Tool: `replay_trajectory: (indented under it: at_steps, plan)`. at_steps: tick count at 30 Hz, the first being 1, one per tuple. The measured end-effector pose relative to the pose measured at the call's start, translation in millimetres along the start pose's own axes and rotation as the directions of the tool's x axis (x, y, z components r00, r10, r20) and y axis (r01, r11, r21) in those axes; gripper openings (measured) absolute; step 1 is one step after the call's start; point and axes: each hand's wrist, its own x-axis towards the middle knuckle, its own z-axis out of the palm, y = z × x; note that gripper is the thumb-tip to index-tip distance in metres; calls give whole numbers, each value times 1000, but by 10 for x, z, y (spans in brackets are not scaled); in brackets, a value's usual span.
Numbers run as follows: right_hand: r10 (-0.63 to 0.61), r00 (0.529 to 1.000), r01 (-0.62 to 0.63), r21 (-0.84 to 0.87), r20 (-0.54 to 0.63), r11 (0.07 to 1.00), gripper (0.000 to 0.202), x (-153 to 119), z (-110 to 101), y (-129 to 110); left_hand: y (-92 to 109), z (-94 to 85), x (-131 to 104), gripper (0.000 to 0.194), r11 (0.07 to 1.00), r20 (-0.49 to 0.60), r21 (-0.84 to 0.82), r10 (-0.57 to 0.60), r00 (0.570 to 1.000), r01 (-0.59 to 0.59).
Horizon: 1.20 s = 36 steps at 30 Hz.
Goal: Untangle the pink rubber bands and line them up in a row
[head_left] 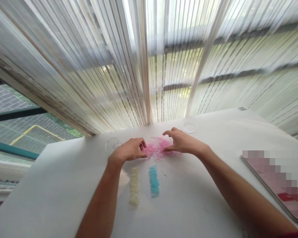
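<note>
A loose heap of small, thin pink pieces (pixel 156 148) lies on the white table; they look like tiny loops or clips, too small to make out. My left hand (pixel 129 149) is at the heap's left edge, its fingers curled and its thumb apart from them, touching the pink pieces. From the right, my right hand (pixel 180 141) reaches over the heap with thumb and forefinger spread, the thumb low among the pieces. Nearer to me are a narrow row of pale yellow pieces (pixel 134 188) and a shorter row of blue pieces (pixel 154 181).
Behind my left hand stands a clear round dish (pixel 111 144), partly hidden. A clear round lid (pixel 189 127) lies beyond my right hand. A tablet-like device (pixel 270 178) rests on the white table (pixel 64 185) at right. Striped curtains (pixel 164 66) hang along the far edge.
</note>
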Motion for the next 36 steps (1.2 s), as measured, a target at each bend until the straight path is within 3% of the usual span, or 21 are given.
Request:
replay_trajectory:
  at_steps: [4,8,14,17,19,24,29,33,36]
  plan:
    - [114,987,-98,-142,112,985,45,-91,-168,29,80,17,-18,12,992,128,60,-116,985,109]
    - [156,955,-97,-233,251,968,30,-91,-157,-29,138,61,21,10,998,161,-12,-67,985,69]
    - [53,982,-14,-207,184,978,20,-1,35,-127,168,154,92,8,996,44,-5,92,995,-92]
    - [9,989,14,-155,148,988,20,24,58,-133,163,162,96,11,992,44,0,128,991,-129]
    - [8,991,8,-120,136,993,20,23,24,-113,165,165,87,17,990,14,13,137,990,-138]
    - [30,996,-23,-80,88,997,18,-9,-117,2,240,254,87,53,977,-191,107,201,961,-183]
    - [21,995,-21,-2,92,1000,33,-15,-121,58,258,348,147,74,949,-203,143,306,930,-281]
    - [-67,996,65,35,59,997,43,24,-35,8,172,321,182,56,939,-146,107,339,929,-326]
    - [-97,992,93,51,84,994,31,62,1,-16,119,277,193,33,938,-156,91,345,925,-335]
